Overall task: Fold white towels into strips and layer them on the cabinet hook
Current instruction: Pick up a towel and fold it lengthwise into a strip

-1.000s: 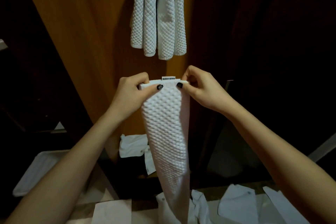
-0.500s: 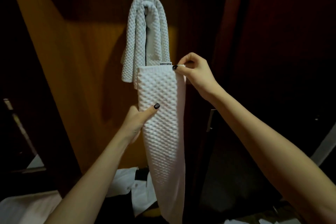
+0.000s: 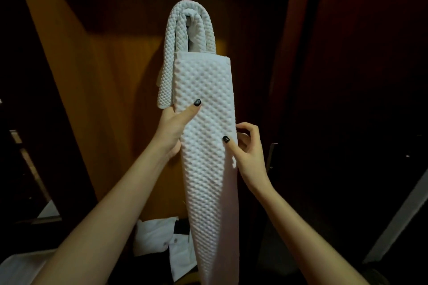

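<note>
A person raises a white dimple-textured towel folded into a long strip [image 3: 206,104] in front of the looped white waffle towels [image 3: 176,30] already hanging on the orange-brown wooden panel [image 3: 104,99]. The right hand [image 3: 247,148], which pinched the strip's top corner half a second ago, has dropped to its right edge, thumb in front and fingers curled behind. The left hand [image 3: 176,127] grips the left edge slightly higher. The freed top end stands just below the arch, so draping looks next. The cabinet hook is hidden.
</note>
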Tool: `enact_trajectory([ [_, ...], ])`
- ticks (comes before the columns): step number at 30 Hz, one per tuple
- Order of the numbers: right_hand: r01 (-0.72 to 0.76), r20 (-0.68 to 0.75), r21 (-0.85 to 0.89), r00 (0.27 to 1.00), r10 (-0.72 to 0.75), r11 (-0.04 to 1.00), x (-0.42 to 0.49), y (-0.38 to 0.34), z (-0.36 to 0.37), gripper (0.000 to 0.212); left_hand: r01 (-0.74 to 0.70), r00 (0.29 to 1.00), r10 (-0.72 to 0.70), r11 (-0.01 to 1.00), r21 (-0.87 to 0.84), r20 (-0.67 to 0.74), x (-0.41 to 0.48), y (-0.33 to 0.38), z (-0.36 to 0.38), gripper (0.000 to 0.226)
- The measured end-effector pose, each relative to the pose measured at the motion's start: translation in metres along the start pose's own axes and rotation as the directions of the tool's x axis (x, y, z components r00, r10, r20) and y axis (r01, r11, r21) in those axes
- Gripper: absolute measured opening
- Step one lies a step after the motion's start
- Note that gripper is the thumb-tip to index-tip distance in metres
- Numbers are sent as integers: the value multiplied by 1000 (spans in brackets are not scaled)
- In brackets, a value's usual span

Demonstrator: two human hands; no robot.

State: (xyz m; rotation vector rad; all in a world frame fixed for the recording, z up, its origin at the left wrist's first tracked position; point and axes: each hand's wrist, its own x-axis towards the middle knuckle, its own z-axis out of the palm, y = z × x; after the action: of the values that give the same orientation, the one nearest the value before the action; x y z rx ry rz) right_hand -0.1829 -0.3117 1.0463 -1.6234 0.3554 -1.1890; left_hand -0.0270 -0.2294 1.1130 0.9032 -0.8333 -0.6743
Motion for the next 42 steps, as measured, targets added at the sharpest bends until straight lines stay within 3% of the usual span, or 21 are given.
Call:
enact_trajectory([
  [3,26,-23,-9,999,-26,1000,-2,-1,0,17,-18,1000,18,1000,6,-13,1,0,-5,58],
  [12,8,-79,-295,996,-32,956,-25,4,11,16,-26,999,27,998,65,-21,13,-7,-33,54],
  [16,-58,-78,-288,996,37,956,-26,1,16,25,-30,998,36,996,90,-58,15,-3,-35,82],
  [17,-43,-35,-314,999,34,948,-27,2,17,25,-36,997,42,996,88,-65,16,-2,-36,79],
  [21,-21,77,-307,996,47,952,-33,4,18,35,-64,997,67,993,104,-25,14,1,-36,34],
  [26,66,-25,-316,997,-77,947,-42,5,22,39,-85,993,99,978,192,-67,11,8,-28,32],
  [32,-2,-60,-113,998,-5,994,-36,6,15,38,-123,990,137,962,242,-40,13,11,-26,18],
  [36,-204,8,115,979,204,972,-31,7,8,17,-58,995,68,988,142,-68,14,8,-26,47],
  [39,-401,201,211,910,362,891,-26,10,-2,42,47,988,-39,998,52,-150,10,11,-23,83],
  [42,-399,262,138,897,355,907,-27,11,-8,65,156,979,-158,987,-26,-130,9,11,-21,81],
])
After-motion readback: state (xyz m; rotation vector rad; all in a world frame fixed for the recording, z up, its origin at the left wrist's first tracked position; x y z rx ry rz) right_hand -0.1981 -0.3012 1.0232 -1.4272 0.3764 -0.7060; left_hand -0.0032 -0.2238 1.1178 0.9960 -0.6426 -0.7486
